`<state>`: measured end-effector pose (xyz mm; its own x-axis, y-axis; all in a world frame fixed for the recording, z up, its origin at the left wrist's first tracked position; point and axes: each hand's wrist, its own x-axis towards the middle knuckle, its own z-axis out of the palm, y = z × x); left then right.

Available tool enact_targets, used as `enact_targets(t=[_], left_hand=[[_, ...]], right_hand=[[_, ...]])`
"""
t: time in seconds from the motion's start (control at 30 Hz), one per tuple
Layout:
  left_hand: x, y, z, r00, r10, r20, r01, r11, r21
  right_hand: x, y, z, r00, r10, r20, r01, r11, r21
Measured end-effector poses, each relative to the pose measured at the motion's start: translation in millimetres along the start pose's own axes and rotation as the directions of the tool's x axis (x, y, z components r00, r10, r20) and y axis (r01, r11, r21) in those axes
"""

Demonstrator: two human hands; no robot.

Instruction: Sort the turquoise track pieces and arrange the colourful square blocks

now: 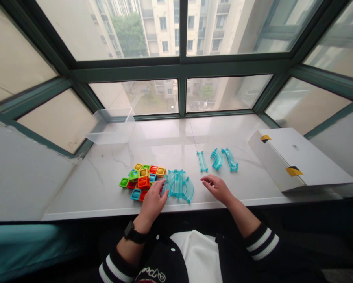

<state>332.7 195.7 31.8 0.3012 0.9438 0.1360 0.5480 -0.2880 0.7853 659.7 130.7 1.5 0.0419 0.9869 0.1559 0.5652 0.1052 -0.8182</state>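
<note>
My left hand (153, 200) rests on the marble sill, its fingertips touching the left edge of a cluster of clear blue track pieces (180, 184). Just left of it lies a patch of coloured square blocks (141, 180) in green, yellow, orange, red and blue. My right hand (216, 188) hovers low over the sill to the right of the blue cluster, fingers spread and holding nothing. Three more blue track pieces (217, 159) lie farther back, one straight and two curved.
A clear plastic tub (113, 125) stands at the back left of the marble sill (170, 145). A white flat box (297, 159) with yellow and black tape lies at the right. Windows surround the sill on three sides.
</note>
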Motion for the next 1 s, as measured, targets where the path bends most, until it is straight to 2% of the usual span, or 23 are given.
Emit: enact_targets(t=[0.1,0.17,0.3,0.53,0.77,0.9,1.0], left_hand=[[1,-5,8,1.0,-0.02,0.016,0.019,0.999,0.049],[3,-6,13,0.999,-0.031,0.045,0.025,0.993,0.12],[7,-1,17,0.992,-0.059,0.112,0.028,0.965,0.259],[7,5,16,0.983,-0.014,0.182,-0.034,0.965,0.259],[6,13,11,0.982,0.003,0.191,-0.016,0.998,0.066],[6,24,10,0.991,0.054,0.125,-0.039,0.991,-0.126],[2,33,10,0.99,0.082,0.111,-0.05,0.962,-0.268]], right_hand=[[-6,1,28,0.992,0.009,0.128,-0.017,0.998,0.061],[-9,-1,43,0.988,-0.004,0.155,-0.007,0.998,0.068],[-13,-3,62,0.993,-0.017,0.119,0.012,0.999,0.044],[-19,1,73,1.0,0.01,0.013,-0.011,0.999,0.035],[-24,4,76,0.997,0.014,-0.073,-0.007,0.996,0.088],[-25,1,75,0.995,0.017,-0.096,-0.007,0.994,0.105],[-25,-8,69,0.986,0.003,-0.168,0.013,0.996,0.092]])
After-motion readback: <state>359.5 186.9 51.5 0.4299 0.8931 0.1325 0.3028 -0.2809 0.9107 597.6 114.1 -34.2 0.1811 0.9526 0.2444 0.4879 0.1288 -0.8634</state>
